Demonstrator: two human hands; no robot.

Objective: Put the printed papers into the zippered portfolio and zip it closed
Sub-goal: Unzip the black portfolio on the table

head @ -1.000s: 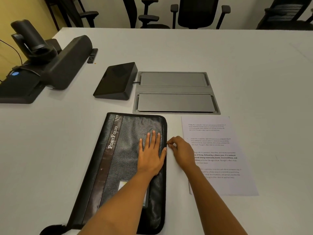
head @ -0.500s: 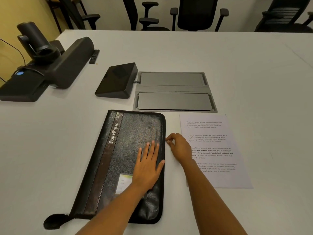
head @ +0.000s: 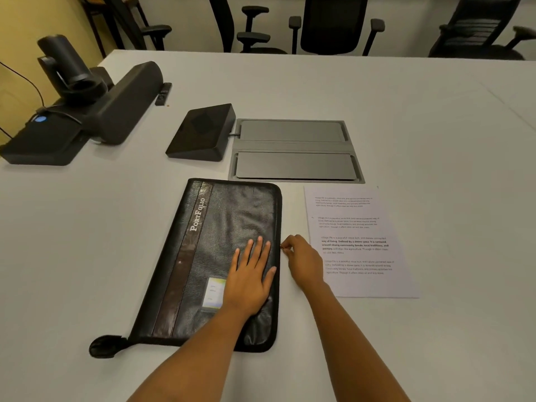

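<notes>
A black leather portfolio (head: 223, 227) marked "PortFolio" lies closed on the white table, its wrist strap (head: 106, 346) trailing at the near left corner. My left hand (head: 251, 275) rests flat on its cover, fingers spread. My right hand (head: 301, 261) is at the portfolio's right edge, thumb and forefinger pinched on the small zipper pull. The printed papers (head: 356, 242) lie flat on the table just right of the portfolio, partly under my right wrist.
Beyond the portfolio a grey flip-lid cable box (head: 295, 150) is set into the table, with a black touch console (head: 203, 133) to its left. A conference camera and speaker bar (head: 87, 103) stand far left. Office chairs (head: 330, 24) line the far edge.
My left hand has slid toward me along the cover. My right hand stays pinched at the right edge, shifted slightly toward me. The camera view has tilted a little.
</notes>
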